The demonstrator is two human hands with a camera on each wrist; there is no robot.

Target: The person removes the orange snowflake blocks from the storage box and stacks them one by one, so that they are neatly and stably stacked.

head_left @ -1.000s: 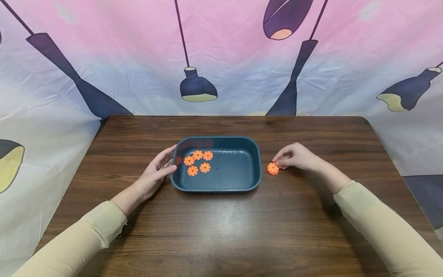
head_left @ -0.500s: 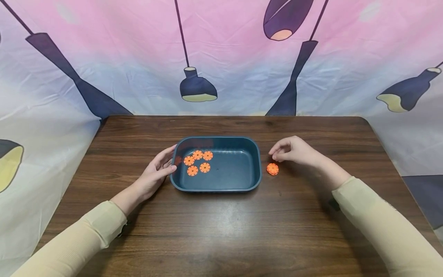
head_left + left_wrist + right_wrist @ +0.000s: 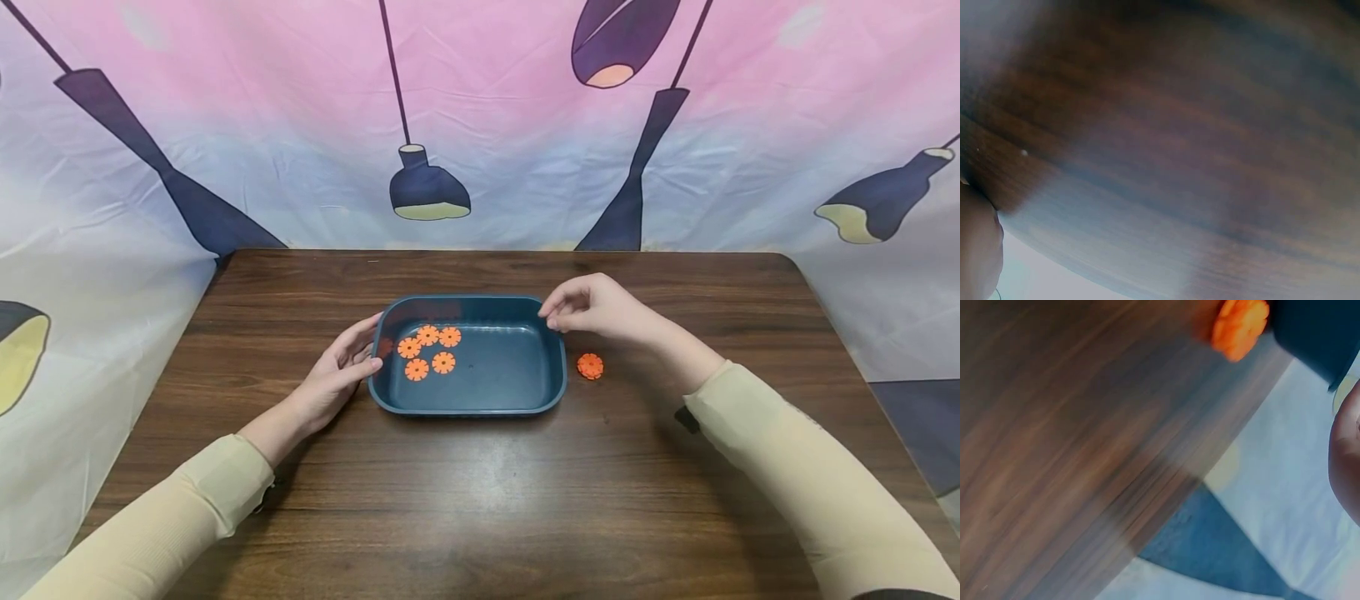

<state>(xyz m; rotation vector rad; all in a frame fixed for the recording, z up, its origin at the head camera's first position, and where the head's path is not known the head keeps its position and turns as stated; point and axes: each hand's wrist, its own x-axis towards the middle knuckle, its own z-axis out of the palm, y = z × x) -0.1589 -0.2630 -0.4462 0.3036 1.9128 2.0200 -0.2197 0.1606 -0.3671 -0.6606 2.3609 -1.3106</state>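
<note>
A dark blue rectangular tray (image 3: 502,367) stands mid-table in the head view. Several orange notched plastic discs (image 3: 443,362) lie flat in its left half. My left hand (image 3: 330,379) holds the tray's left end, thumb at the rim and fingers along the outer wall. Over the tray's far right corner hovers my right hand (image 3: 600,308), fingers bent and nothing visible between them. Right of the tray, a small stack of orange discs (image 3: 590,367) sits on the wood. The right wrist view shows this stack (image 3: 1240,328) beside the tray wall (image 3: 1316,337).
A brown wood-grain table (image 3: 465,500) carries everything. Behind it hangs a pink and blue cloth (image 3: 510,167) printed with lamps, close to the table's back edge. The left wrist view is blurred and mostly shows wood.
My right hand has left the disc stack, risen, and moved left and away to the tray's far right corner. The stack stays in place. My left hand and the tray have not moved.
</note>
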